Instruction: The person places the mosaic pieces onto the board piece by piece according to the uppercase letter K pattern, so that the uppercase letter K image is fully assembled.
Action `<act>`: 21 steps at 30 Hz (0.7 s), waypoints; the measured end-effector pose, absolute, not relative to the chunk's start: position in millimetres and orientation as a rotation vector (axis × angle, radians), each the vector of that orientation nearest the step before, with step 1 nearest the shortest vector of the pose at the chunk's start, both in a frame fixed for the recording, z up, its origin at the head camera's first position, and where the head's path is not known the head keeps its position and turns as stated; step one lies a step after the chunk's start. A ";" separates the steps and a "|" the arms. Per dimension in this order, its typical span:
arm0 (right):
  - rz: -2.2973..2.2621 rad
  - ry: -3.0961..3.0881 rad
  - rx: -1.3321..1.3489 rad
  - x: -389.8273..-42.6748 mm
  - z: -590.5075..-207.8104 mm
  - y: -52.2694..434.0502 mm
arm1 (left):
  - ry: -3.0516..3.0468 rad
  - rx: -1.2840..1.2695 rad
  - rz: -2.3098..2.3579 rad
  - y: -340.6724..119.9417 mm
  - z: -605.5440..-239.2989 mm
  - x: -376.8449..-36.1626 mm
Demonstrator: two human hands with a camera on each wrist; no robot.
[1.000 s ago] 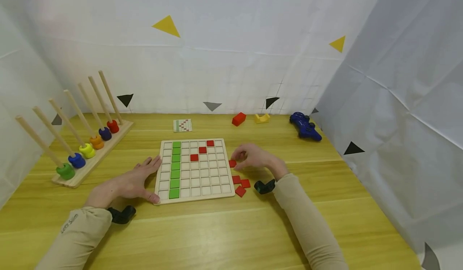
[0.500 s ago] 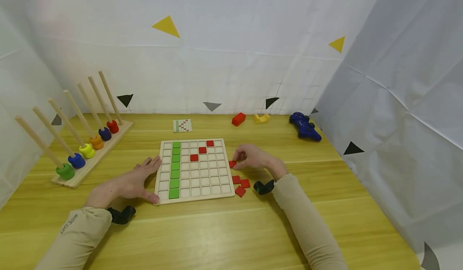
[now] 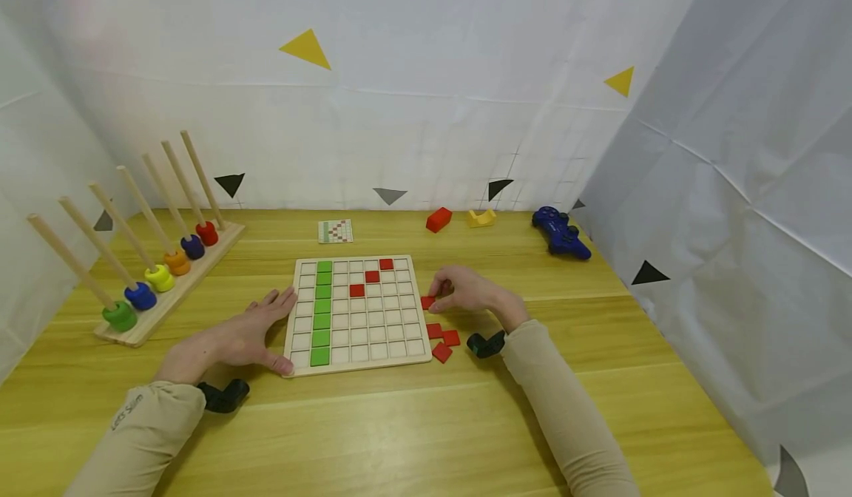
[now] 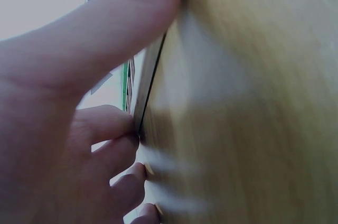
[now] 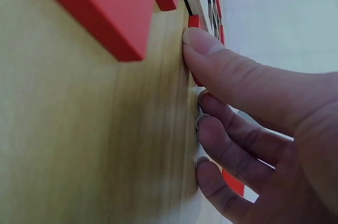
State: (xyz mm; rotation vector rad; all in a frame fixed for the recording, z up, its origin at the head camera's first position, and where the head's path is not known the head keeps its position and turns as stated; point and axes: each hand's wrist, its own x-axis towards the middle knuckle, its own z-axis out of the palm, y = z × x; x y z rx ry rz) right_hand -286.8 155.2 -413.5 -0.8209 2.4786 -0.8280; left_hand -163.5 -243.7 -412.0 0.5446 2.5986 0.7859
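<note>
Head view | left hand (image 3: 242,336) flat on counter (image 3: 399,423), fingers against grid board (image 3: 357,313) edge, apparently steadying it; right hand (image 3: 466,290) curled, pinching red tile (image 3: 428,302) beside board's right edge

1. Looks like a staged recording booth or lab set, not a home.
2. Closed in by white sheets (image 3: 426,112) hung as walls, dotted with yellow and black triangle markers (image 3: 305,47) (probably for tracking).
3. Furnished with only a wooden table (image 3: 413,430), laid with a peg rack (image 3: 143,260), grid board (image 3: 359,312), game controller (image 3: 561,232).
</note>
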 end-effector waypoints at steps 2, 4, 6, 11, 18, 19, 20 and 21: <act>-0.825 2.479 -0.821 -286.9 -413.6 155.2 | 2.598 0.543 0.787 -243.7 -412.0 -163.2; -0.822 2.480 -0.832 -286.6 -413.0 155.2 | 2.598 0.540 0.786 -243.6 -411.9 -163.1; -0.817 2.491 -0.833 -285.9 -411.3 155.4 | 2.597 0.535 0.783 -243.2 -411.6 -162.7; -0.823 2.554 -0.859 -283.2 -400.3 150.5 | 2.586 0.518 0.776 -241.7 -410.2 -162.5; -0.796 2.594 -0.951 -274.9 -374.7 111.8 | 2.591 0.516 0.778 -243.0 -410.0 -163.0; -0.784 2.599 -0.962 -273.7 -372.7 104.9 | 2.590 0.518 0.778 -242.9 -410.1 -163.1; -0.775 2.600 -0.972 -272.5 -370.8 98.1 | 2.588 0.521 0.780 -242.7 -410.2 -163.2; -0.763 2.599 -0.990 -271.6 -369.3 91.2 | 2.586 0.524 0.784 -242.5 -410.3 -163.2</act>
